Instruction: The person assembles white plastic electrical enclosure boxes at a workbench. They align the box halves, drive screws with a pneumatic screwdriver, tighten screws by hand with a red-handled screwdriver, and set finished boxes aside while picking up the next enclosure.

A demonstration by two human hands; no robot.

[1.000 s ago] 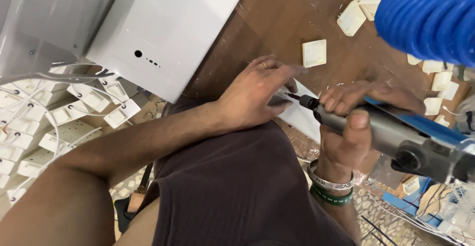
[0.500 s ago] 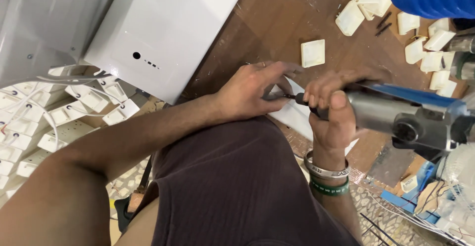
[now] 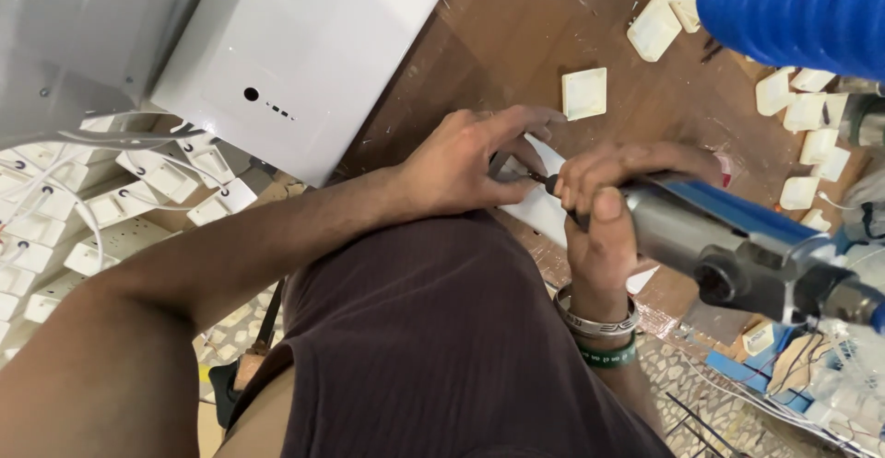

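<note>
My left hand (image 3: 466, 161) presses down on a white plastic plate (image 3: 539, 207) lying on the brown wooden table (image 3: 516, 43), fingers spread over its top end. My right hand (image 3: 604, 209) is wrapped around a grey and blue power screwdriver (image 3: 728, 241), thumb along its barrel. The tool's dark bit (image 3: 539, 180) points left and meets the plate just under my left fingers. Two bracelets sit on my right wrist.
A white box with a round hole (image 3: 295, 52) lies at the table's left. Several small white square parts (image 3: 584, 93) are scattered at the upper right. A blue ribbed hose (image 3: 793, 11) crosses the top right corner. White socket plates with wires (image 3: 120, 205) pile at left.
My right hand and the screwdriver have shifted left, bringing the bit closer in under my left fingers. My left hand stays pressed on the plate.
</note>
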